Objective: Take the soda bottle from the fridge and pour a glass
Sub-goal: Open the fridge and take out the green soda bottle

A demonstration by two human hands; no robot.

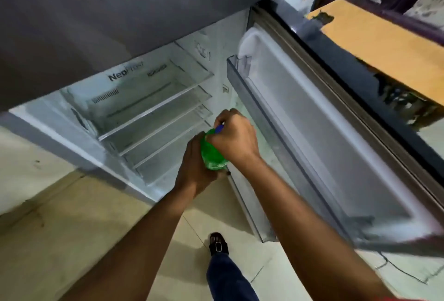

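Note:
A green soda bottle (211,154) with a blue cap is held in front of the open fridge (153,108), near its lower shelves. My left hand (194,171) wraps the bottle's body from the left and below. My right hand (235,137) is closed over the bottle's neck and cap from above, so only a sliver of the blue cap shows. No glass is in view.
The fridge door (324,137) stands open to the right, with a clear door bin near its top. The glass shelves inside look bare. A wooden table top (384,46) lies beyond the door. My foot in a black sandal (218,244) is on the tiled floor.

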